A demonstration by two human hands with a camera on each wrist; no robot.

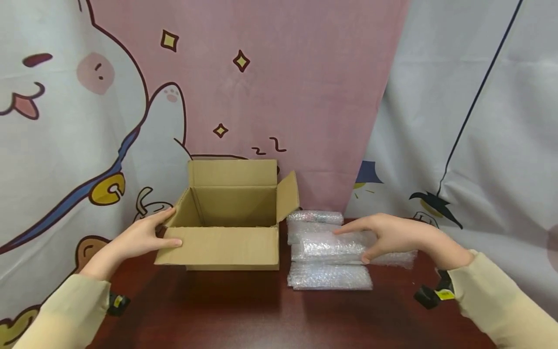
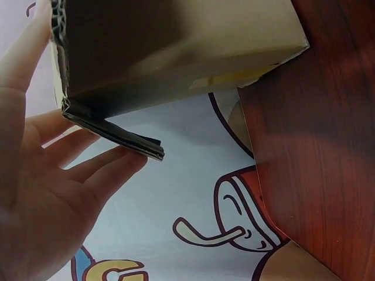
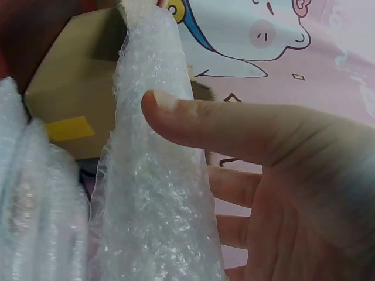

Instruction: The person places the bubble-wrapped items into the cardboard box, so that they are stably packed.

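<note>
An open cardboard box (image 1: 233,247) sits on the table with its flaps spread. At its front left corner my left hand (image 1: 135,235) holds the flaps, the thumb on the front flap and the fingers against the left flap (image 2: 117,136). To the right of the box lies a stack of bubble-wrapped packages (image 1: 331,277). My right hand (image 1: 390,237) grips the upper bubble-wrapped package (image 3: 158,175), thumb on the near side and fingers on the far side. What is inside the wrap cannot be made out.
The dark red-brown table (image 1: 218,315) extends in front of the box. Behind it hangs a printed cloth (image 1: 296,87) with cartoon drawings, close to the box's back flap. More bubble wrap (image 1: 398,258) lies right of the stack, beneath the right hand.
</note>
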